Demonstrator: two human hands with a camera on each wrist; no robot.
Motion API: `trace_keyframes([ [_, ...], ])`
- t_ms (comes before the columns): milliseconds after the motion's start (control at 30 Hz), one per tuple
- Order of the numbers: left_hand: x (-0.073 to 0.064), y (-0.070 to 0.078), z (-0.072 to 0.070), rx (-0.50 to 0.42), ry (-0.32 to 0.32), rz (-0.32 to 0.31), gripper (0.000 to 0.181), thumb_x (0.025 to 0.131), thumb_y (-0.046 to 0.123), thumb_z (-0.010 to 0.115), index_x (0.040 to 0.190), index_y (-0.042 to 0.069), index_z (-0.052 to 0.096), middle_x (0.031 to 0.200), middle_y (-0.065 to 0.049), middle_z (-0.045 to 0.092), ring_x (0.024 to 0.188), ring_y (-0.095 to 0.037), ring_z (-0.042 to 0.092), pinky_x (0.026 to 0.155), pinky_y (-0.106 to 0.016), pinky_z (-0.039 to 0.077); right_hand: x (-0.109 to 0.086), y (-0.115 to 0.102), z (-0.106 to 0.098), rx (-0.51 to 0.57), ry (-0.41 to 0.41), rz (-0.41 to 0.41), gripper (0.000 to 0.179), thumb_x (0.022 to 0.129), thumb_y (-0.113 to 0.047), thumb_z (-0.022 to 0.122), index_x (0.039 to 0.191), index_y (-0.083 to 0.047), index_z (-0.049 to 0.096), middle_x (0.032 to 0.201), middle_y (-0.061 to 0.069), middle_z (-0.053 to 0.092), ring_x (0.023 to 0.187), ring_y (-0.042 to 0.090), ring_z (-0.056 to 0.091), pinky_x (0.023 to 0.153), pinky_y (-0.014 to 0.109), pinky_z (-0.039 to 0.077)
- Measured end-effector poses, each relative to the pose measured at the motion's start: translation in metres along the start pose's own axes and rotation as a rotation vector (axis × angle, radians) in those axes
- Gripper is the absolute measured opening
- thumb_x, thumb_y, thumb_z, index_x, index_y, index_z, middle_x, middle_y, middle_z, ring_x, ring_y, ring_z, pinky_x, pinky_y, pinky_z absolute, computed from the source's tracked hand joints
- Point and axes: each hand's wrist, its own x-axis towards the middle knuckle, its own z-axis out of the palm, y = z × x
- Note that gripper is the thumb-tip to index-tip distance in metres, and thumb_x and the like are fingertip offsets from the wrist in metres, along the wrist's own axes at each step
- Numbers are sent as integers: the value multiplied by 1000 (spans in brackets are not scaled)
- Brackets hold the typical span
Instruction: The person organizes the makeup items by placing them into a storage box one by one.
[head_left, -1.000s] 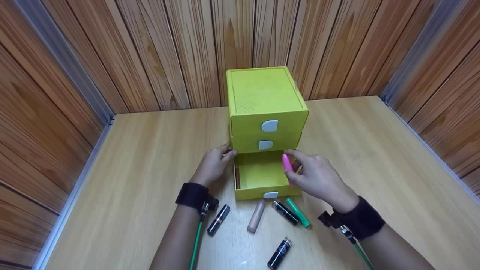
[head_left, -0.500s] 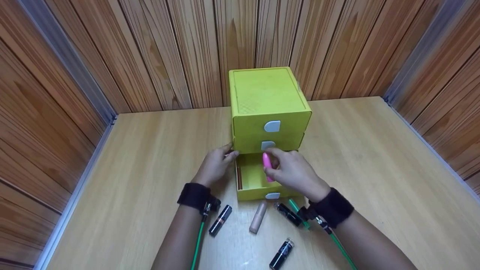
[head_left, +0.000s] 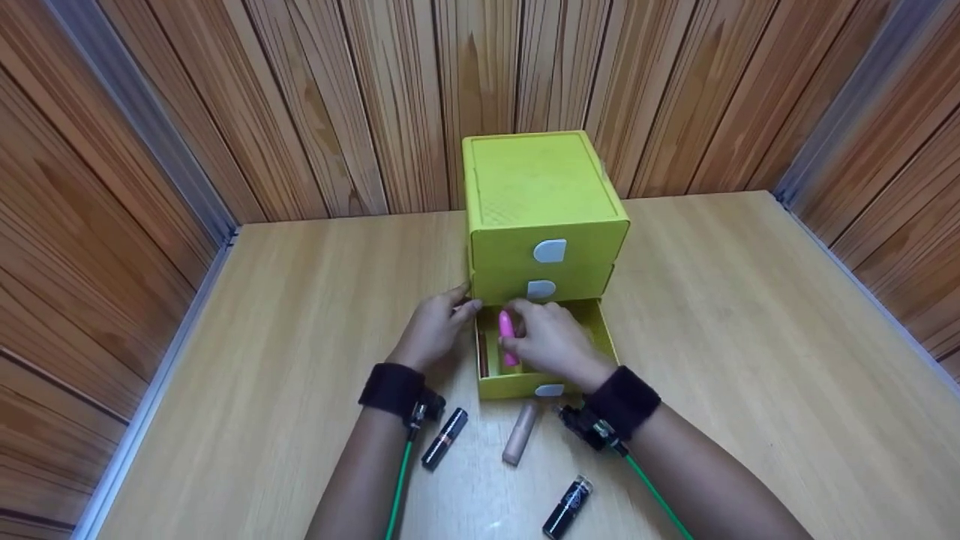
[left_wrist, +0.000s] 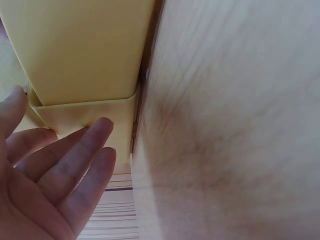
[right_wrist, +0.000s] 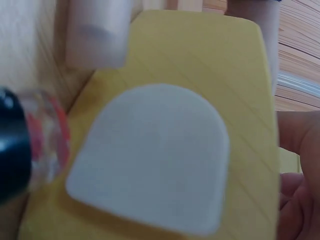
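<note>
A yellow-green drawer unit [head_left: 547, 180] stands at the table's middle, its bottom drawer [head_left: 502, 388] pulled out. My right hand [head_left: 559, 341] is over that drawer and pinches an upright pink lipstick tube [head_left: 508, 337] near its left side. A narrow brown item [head_left: 484, 355] lies along the drawer's left wall. My left hand [head_left: 431, 328] is at the unit's left side; in the left wrist view its fingers [left_wrist: 82, 155] extend against the yellow side wall [left_wrist: 85, 50]. The right wrist view shows the drawer's white pull tab [right_wrist: 150, 160] close up; the lipstick is hidden there.
On the table before the drawer lie a black lipstick tube [head_left: 444, 439], a greyish-pink tube [head_left: 520, 433] and a black tube with a clear end [head_left: 568, 508]. Another clear-ended black tube [right_wrist: 15, 145] shows in the right wrist view. Wooden panels [head_left: 300, 105] border the table.
My right hand has carried the pink lipstick tube leftward, from the drawer's right edge to its left part. The right wrist now covers the green tube. The left hand stays at the unit's side.
</note>
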Motion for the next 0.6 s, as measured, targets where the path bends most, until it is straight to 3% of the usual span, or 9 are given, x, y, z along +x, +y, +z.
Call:
trace_keyframes([
  [267, 0, 0, 0, 29, 2, 5, 59, 100, 39, 54, 144, 2, 44, 142, -12, 49, 131, -24, 44, 109, -36, 35, 9, 3, 12, -137, 27, -12, 43, 81, -25, 76, 118, -8, 65, 74, -5, 61, 65, 16, 58, 59, 32, 49],
  [600, 1, -1, 1, -20, -7, -26, 61, 99, 40, 54, 146, 3, 42, 141, -10, 50, 131, -21, 44, 107, -34, 37, 13, 3, 20, -174, -80, -40, 12, 81, -21, 74, 83, -16, 64, 65, -6, 58, 59, 15, 54, 54, 30, 46],
])
